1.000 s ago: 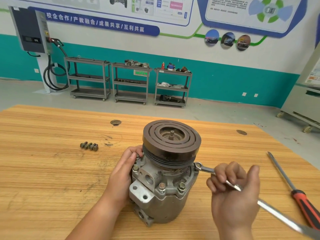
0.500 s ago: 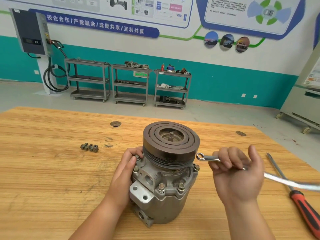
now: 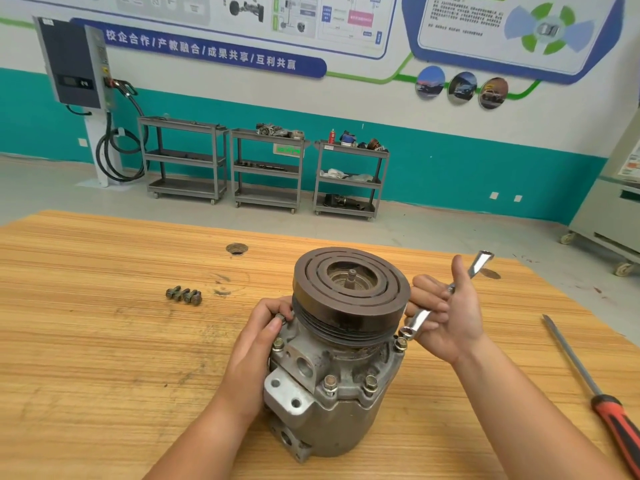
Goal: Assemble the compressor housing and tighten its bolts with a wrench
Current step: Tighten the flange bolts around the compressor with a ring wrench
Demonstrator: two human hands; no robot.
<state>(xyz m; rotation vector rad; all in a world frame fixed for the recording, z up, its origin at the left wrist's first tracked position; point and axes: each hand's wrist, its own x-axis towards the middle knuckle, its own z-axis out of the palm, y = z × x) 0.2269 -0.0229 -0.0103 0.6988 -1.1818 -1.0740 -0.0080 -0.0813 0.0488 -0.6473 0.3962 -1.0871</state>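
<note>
Near the front edge of the wooden bench (image 3: 86, 341) the compressor housing (image 3: 332, 410) stands upright, its dark grooved pulley (image 3: 349, 292) on top with a short shaft showing in the middle. From where I stand the person's left hand (image 3: 256, 344) is clasped against the left side of the casting, its fingers (image 3: 273, 311) curled up over the rim just under the pulley; the tips seem to close on a small bolt head there, though I cannot be sure of that from this angle. The right hand (image 3: 450, 313) holds the wrench (image 3: 419, 319) on the other side, its fingers (image 3: 427, 289) wrapped round the shaft and the thumb pointing up. The tool slants from a bright upper end above the thumb down to its ring end, which sits right at the rim bolt (image 3: 400, 342) on the right; whether the ring is seated on the head or only touching it I cannot tell. Three more rim bolts show, two at the front (image 3: 330, 382) and one on the left (image 3: 277, 344). Well apart to the left, four loose bolts (image 3: 183, 295) lie in a tight row, with a round hole (image 3: 237, 248) in the boards behind them. A screwdriver (image 3: 602, 400) with a red and black handle lies on the right, apart from both hands. Three grey carts (image 3: 187, 161) stand against the teal wall.
</note>
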